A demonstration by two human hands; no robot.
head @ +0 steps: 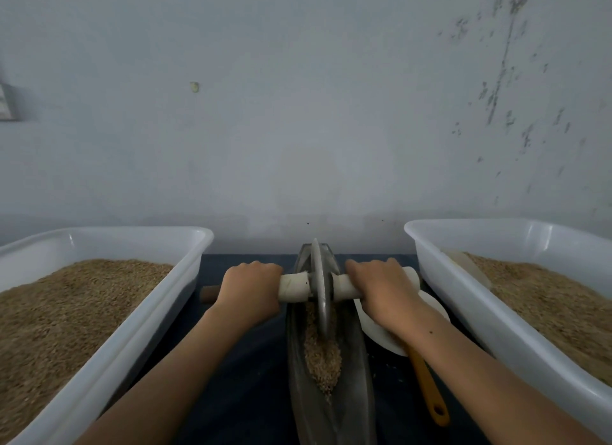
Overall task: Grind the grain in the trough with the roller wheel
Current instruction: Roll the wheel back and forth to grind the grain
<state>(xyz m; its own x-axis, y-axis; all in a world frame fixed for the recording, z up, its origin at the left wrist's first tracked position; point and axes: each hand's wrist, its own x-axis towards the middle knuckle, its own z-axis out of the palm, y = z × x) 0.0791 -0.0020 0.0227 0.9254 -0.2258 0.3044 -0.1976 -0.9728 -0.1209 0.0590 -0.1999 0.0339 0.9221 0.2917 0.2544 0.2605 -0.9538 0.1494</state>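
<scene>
A long, narrow metal trough [356, 372] runs away from me down the middle of the dark table. Brown grain [323, 358] lies along its bottom. A thin metal roller wheel [320, 285] stands upright in the far half of the trough, on a white-wrapped axle [293, 287] that crosses it. My left hand [250, 289] grips the axle left of the wheel. My right hand [381, 285] grips it on the right. Both sets of fingers curl over the handle.
Two big white plastic tubs of brown grain flank the trough, the left tub [139, 315] and the right tub [470, 299]. A white dish [374, 328] and an orange-handled utensil [427, 388] lie under my right forearm. A pale wall rises just behind.
</scene>
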